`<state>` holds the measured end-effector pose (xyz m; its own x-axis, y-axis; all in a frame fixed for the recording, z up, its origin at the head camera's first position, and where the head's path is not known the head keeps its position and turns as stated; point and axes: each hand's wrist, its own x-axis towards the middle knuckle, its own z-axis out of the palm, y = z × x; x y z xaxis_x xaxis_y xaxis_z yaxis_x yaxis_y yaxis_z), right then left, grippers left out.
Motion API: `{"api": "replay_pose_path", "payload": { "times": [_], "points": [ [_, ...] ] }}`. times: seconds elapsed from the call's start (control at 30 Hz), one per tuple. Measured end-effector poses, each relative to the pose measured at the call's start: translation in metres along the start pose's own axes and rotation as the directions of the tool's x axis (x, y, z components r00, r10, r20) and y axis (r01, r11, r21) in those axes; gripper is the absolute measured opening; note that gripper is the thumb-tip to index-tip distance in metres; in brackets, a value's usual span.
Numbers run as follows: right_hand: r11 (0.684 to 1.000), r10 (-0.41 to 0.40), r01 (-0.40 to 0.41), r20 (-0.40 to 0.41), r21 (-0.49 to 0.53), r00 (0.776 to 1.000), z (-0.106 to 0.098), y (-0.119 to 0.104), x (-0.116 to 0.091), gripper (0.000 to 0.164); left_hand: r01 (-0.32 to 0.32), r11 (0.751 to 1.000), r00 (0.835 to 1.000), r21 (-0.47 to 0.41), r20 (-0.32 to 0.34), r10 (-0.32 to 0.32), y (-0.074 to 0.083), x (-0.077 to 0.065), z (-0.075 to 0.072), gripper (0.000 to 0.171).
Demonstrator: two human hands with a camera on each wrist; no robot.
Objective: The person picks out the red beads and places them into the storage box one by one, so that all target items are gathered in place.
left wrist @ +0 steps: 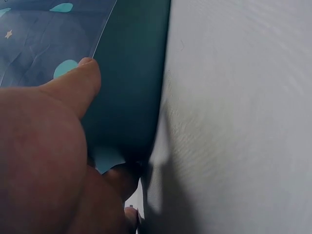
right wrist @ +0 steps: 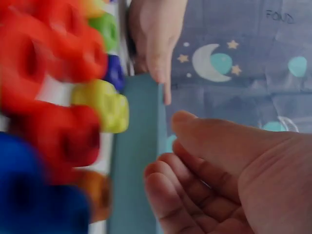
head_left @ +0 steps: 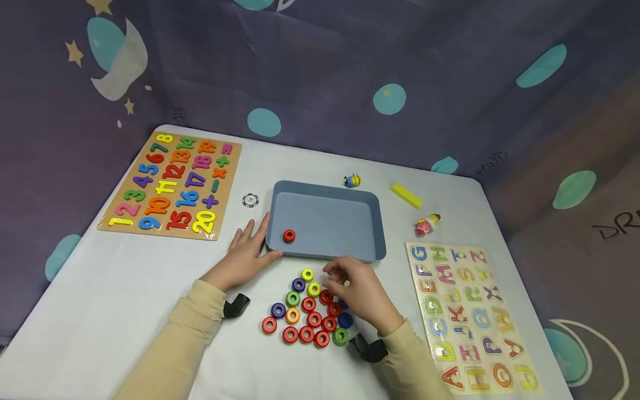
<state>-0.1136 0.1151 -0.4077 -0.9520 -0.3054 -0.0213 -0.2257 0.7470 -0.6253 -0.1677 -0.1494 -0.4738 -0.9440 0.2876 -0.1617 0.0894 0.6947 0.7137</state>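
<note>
My left hand point(head_left: 242, 262) lies on the table with its fingers spread straight, touching the left side of a grey-blue tray point(head_left: 332, 222). In the left wrist view, the thumb point(left wrist: 80, 85) rests near the tray's wall point(left wrist: 129, 97). One red ring point(head_left: 289, 241) sits inside the tray, at its front left. My right hand point(head_left: 364, 289) hovers in front of the tray, over the right part of a group of coloured rings. In the right wrist view, its fingers point(right wrist: 163, 195) are loosely bent with nothing between them and the thumb. Red, yellow, green, purple, blue and orange rings lie there, some hidden by the hand.
A number board point(head_left: 170, 186) lies at the back left, beside a poker chip point(head_left: 250, 200). Behind the tray is a small yellow-and-blue figure point(head_left: 352, 180). To the right are a yellow block point(head_left: 406, 195), a pink figure point(head_left: 426, 225) and an alphabet board point(head_left: 470, 319).
</note>
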Motion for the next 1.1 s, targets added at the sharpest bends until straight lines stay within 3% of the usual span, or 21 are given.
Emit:
{"api": "replay_pose_path", "payload": {
  "times": [0.17,0.27,0.53,0.77,0.93,1.1],
  "points": [
    [0.999,0.037,-0.037,-0.014,-0.010,0.999,0.008,0.007,-0.029,0.020,0.006,1.000,1.000,0.010,0.004,-0.006,-0.002,0.000,-0.003,0.093],
    [0.996,0.032,-0.034,-0.030,-0.078,0.999,0.013,0.008,-0.038,0.020,0.022,1.000,1.000,0.001,-0.001,-0.022,-0.003,-0.001,-0.005,0.092],
    [0.968,0.054,-0.063,-0.045,-0.241,0.998,0.018,0.005,-0.050,0.025,0.021,1.000,1.000,-0.003,0.006,-0.021,-0.002,-0.001,-0.004,0.093],
    [0.943,-0.005,-0.024,-0.085,-0.333,0.996,0.025,0.005,-0.052,0.027,0.021,1.000,1.000,-0.006,0.008,-0.021,-0.001,0.000,-0.002,0.094],
    [0.948,0.000,-0.016,-0.050,-0.317,0.999,0.024,0.005,-0.050,0.024,0.013,1.000,1.000,-0.004,0.003,-0.013,0.000,-0.001,-0.002,0.093],
    [0.987,0.023,-0.031,-0.054,-0.158,0.998,0.009,0.003,-0.044,0.030,0.007,1.000,1.000,-0.004,0.005,-0.007,0.002,-0.002,-0.002,0.092]
  ]
}}
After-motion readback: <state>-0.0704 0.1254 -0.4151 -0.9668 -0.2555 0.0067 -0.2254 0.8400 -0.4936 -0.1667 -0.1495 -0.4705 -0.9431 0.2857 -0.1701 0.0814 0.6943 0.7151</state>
